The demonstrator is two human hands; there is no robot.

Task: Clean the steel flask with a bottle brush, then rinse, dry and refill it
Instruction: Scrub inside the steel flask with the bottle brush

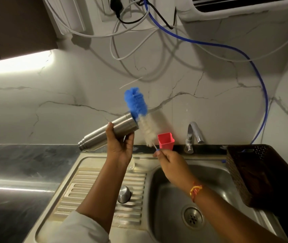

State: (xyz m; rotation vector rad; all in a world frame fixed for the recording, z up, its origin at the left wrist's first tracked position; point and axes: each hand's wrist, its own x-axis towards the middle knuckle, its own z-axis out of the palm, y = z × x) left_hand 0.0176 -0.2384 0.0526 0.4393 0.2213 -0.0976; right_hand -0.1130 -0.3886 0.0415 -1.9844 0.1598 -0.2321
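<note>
My left hand (120, 144) grips the steel flask (104, 133) round its middle and holds it nearly level above the draining board, its narrow threaded neck pointing left. My right hand (170, 163) pinches the thin handle of the bottle brush (140, 113). The brush, blue at the tip and white lower down, slants up and left across the wide right end of the flask, outside it. The flask's steel cap (124, 194) stands on the draining board.
A steel sink basin (173, 186) with a drain lies below my right arm, and the tap (193, 135) stands behind it. A red cup (166, 140) sits on the back ledge. A dark perforated basket (255, 172) fills the right side. Cables and a blue hose hang on the marble wall.
</note>
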